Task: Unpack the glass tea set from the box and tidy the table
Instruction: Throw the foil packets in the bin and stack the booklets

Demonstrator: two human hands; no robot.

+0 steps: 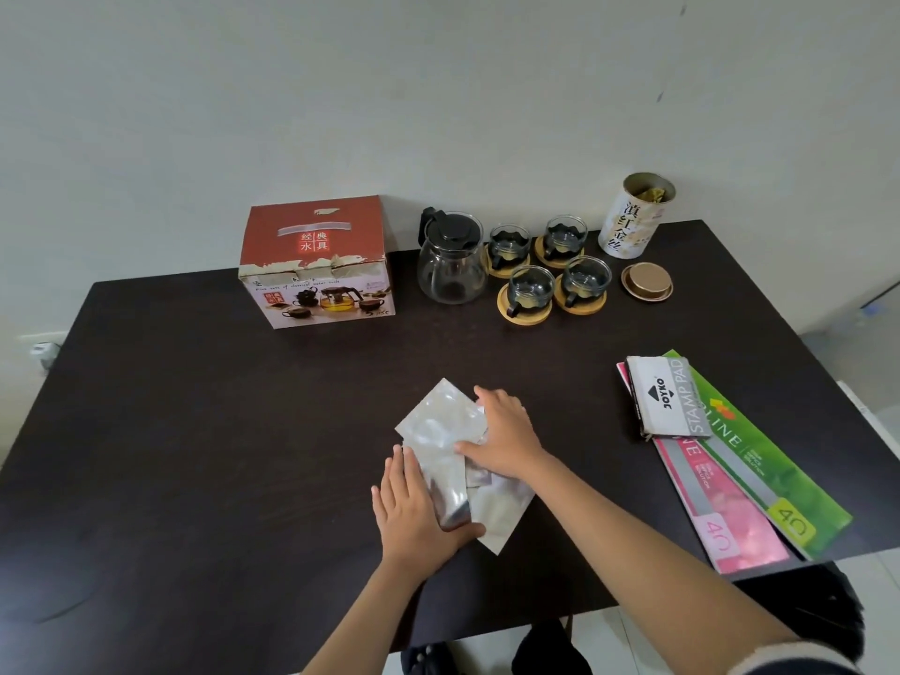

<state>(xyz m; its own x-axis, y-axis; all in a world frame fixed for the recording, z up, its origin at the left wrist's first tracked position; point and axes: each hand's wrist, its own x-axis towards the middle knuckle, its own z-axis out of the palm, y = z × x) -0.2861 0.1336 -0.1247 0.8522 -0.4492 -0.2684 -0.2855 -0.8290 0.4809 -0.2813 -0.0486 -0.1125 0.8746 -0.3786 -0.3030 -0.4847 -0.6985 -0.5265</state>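
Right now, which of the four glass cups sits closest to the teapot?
The back left cup: its coaster nearly touches the teapot. The front left cup sits further out; the other two lie to the right.

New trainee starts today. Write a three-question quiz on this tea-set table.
1. True or false: the glass teapot stands left of the four cups.
2. How many cups sit on wooden coasters?
3. Which describes the hands? A) lifting the box B) pressing flat on the silver foil bags C) holding the tea canister

Key: 1 true; 2 four; 3 B, the left hand and right hand both lie on the bags.
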